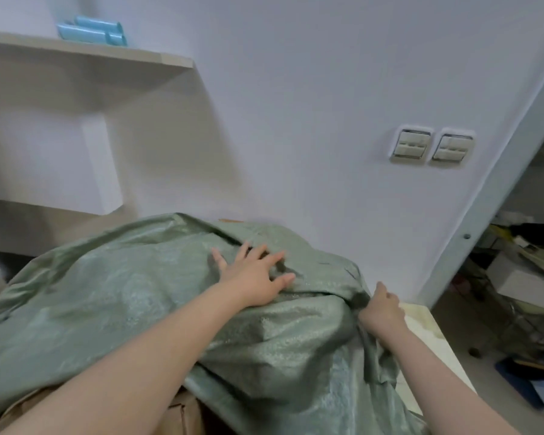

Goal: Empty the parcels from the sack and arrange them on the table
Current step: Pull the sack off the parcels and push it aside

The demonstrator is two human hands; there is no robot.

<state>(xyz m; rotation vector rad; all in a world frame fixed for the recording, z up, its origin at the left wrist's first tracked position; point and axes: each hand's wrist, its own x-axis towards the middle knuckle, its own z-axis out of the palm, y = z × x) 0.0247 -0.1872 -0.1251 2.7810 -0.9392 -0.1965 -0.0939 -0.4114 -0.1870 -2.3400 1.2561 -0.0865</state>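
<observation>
- Sack lies draped on the counter, a cardboard parcel glimpsed beneath at 6 o'clock.
- Left hand is laid flat on it; its 4 o'clock fold is gripped by the right hand.
- Emptying is judged unfinished: the sack must be drawn off.

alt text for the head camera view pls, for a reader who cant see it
A person's left hand presses, fingers spread, on a bulging green sack lying on a table, while the right hand grips a fold at the sack's right edge. Brown cardboard shows under its near edge; behind is a white wall with two switch plates.
</observation>
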